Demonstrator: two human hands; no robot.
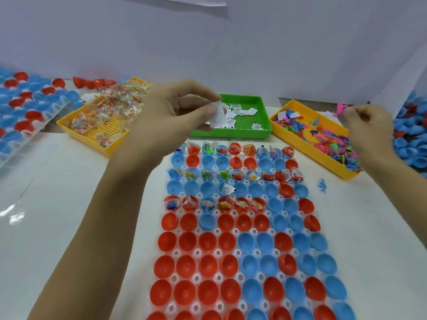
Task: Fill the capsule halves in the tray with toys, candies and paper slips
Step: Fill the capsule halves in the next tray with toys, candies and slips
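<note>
Above the far end of the tray (233, 213), the left hand (175, 112) pinches paper slips (218, 115) and the right hand (367, 125) a pink toy (340, 109); loose pinches may drop either into already-filled capsule halves (240, 229).

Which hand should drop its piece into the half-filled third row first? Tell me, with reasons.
Probably the left hand: it pinches paper slips above the green tray, nearer the capsule tray. The right hand holds a pink toy over the yellow toy tray, farther off.
</note>
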